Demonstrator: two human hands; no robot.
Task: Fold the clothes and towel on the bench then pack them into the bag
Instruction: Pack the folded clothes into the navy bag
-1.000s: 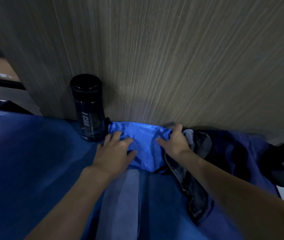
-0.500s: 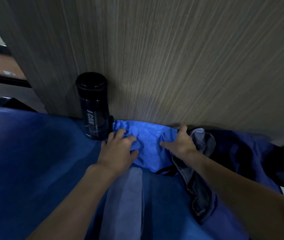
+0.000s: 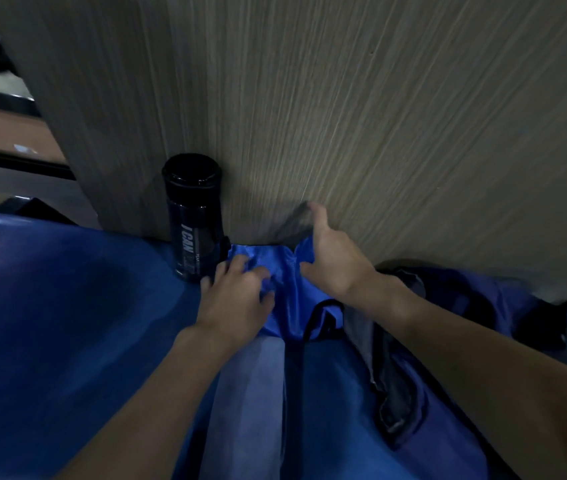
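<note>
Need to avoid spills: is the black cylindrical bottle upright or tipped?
Upright: the black cylindrical bottle stands on the blue bench, lid uppermost.

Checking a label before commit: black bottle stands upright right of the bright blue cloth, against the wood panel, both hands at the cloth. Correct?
One slip: the head view shows the black bottle upright left of the bright blue cloth, by the left hand, not right of it. It is against the wood panel, and the right hand is at the cloth too.
</note>
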